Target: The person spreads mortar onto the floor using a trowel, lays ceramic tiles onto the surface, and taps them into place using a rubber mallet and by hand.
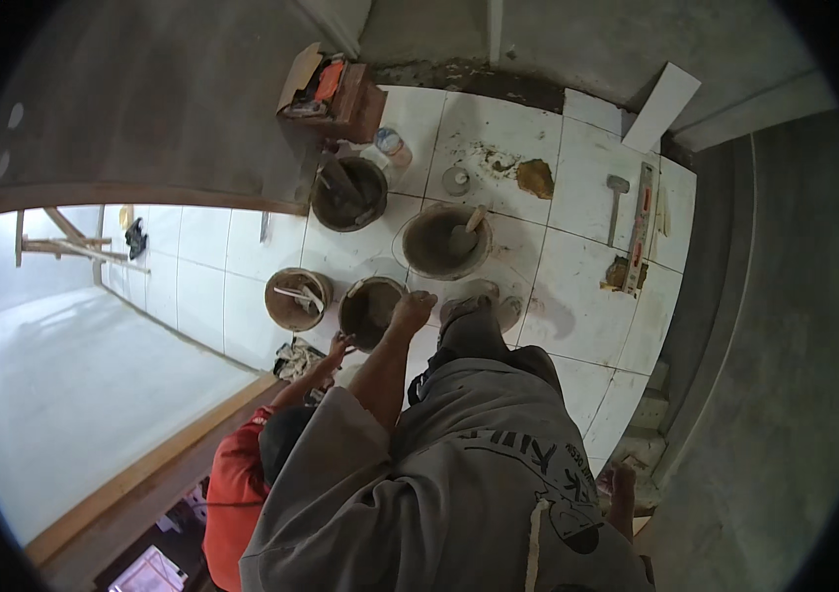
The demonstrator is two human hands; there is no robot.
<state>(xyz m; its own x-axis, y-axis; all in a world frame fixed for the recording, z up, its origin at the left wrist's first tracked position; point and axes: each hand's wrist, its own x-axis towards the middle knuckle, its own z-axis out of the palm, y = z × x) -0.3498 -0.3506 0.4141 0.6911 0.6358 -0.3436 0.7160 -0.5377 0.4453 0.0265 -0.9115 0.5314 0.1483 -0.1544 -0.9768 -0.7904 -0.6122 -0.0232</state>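
My left hand (414,310) reaches down to the right rim of a dark bucket (352,324), its fingers closed at the edge. Grey material shows inside this bucket. A co-worker's hand (339,345) is at the same bucket's lower left rim. My right hand (623,480) hangs low at my right side, close to the wall; its fingers are too dim and small to read. Just beyond my left hand stands a wide bucket (418,259) of grey mortar, with a trowel (466,235) lying in it.
A co-worker in a red shirt (232,493) crouches at my left. More buckets (315,219) (286,321) stand on the white tiles. A mallet (616,202) and spirit level (644,222) lie at right. A cut tile (662,107) leans there; a box (352,109) stands far left.
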